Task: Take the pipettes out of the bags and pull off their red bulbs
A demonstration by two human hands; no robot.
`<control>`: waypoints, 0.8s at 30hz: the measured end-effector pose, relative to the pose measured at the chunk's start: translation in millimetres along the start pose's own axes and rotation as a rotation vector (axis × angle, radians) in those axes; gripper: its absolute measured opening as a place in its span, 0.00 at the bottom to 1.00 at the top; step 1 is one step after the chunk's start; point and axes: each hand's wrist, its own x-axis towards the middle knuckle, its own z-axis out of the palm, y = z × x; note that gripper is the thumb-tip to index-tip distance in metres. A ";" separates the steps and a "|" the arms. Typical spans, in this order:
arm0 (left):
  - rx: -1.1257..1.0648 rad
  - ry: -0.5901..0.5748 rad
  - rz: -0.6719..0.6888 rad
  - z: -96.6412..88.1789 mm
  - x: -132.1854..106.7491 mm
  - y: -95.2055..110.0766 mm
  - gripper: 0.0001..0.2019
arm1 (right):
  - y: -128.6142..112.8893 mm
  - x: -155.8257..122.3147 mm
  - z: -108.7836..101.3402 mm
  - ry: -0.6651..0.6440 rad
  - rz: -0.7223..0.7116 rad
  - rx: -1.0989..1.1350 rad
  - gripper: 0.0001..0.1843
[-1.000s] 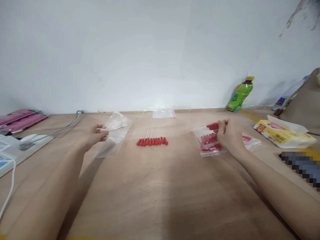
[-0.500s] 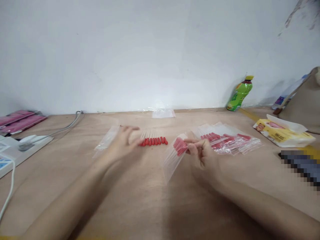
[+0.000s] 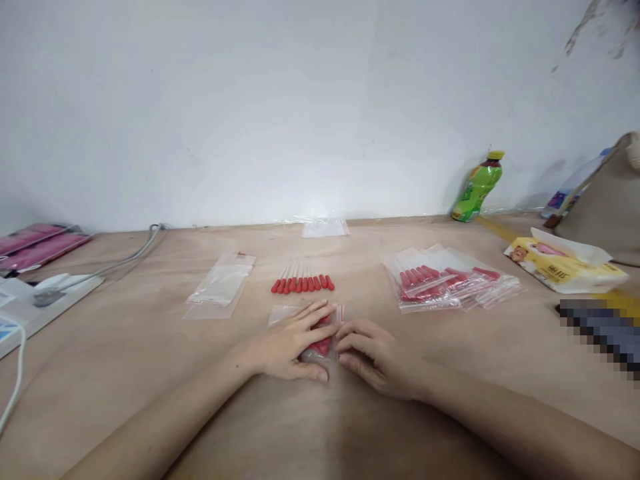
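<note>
A clear zip bag with red-bulbed droppers in it lies flat on the table in front of me. My left hand rests flat across it, fingers spread, covering most of the bag. At the bag's right end, by the red-lined zip strip, my right hand has its fingers curled and closed on the edge. Just beyond is a row of several loose droppers, thin clear stems pointing away. Flat zip bags with nothing visible in them lie to the left, and filled zip bags overlap in a pile at right.
Another flat bag lies by the wall. On the right are a green bottle, a yellow tissue pack and a blurred-out dark object. A power strip with cables and pink packets sit at left.
The bag of droppers has come down from the air onto the table. My left hand has moved right onto it and flattened; my right hand has lowered to its zip end.
</note>
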 end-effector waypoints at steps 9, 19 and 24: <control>0.051 0.022 -0.128 10.1 -0.5 -0.2 0.37 | 28.7 14.7 -12.7 -0.016 0.100 -0.178 0.13; 0.000 0.139 -0.174 3.1 1.1 -0.4 0.24 | 33.7 22.0 0.3 0.153 -0.181 -0.531 0.06; 0.027 0.288 -0.046 -2.4 13.7 -9.3 0.17 | 40.1 16.9 -2.4 0.160 -0.172 -0.496 0.06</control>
